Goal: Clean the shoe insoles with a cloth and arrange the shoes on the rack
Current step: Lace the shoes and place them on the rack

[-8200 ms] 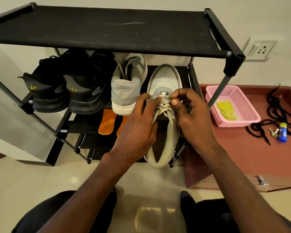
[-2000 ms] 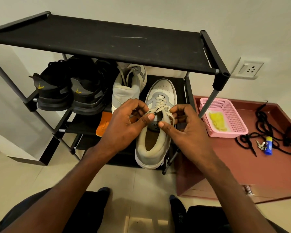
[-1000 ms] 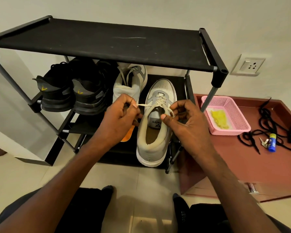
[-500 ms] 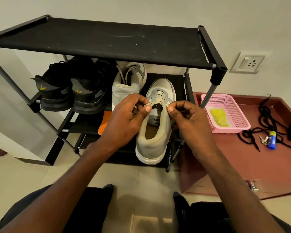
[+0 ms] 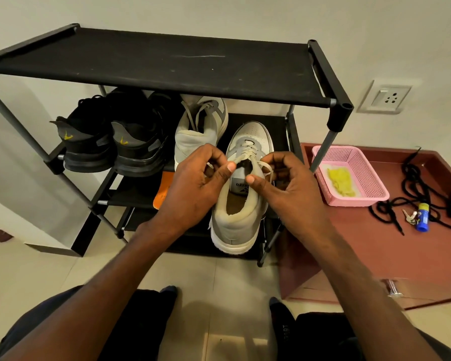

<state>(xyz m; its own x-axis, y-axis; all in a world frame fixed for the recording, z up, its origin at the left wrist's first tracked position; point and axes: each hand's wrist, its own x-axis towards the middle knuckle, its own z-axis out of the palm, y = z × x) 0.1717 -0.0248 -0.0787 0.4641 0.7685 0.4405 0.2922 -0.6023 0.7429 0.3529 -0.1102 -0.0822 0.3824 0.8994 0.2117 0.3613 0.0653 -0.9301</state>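
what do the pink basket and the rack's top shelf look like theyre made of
Basket: likely moulded plastic, slightly glossy; its walls and floor are a regular perforated mesh in one uniform pink.
Top shelf: apparently matte black fabric stretched over the frame; it shows pale scuffs and dust specks and wraps the side bars.

A black shoe rack (image 5: pixel 167 66) stands on the tiled floor (image 5: pixel 50 277). Its second shelf carries two black sneakers (image 5: pixel 110 142) and two grey sneakers (image 5: pixel 201 126). An orange insole (image 5: pixel 162 190) lies on what seems the shelf below. Beside it, a red-brown bench (image 5: pixel 375 243) bears a pink basket (image 5: pixel 349 162), black laces (image 5: pixel 427 188) and keys (image 5: pixel 410 217).
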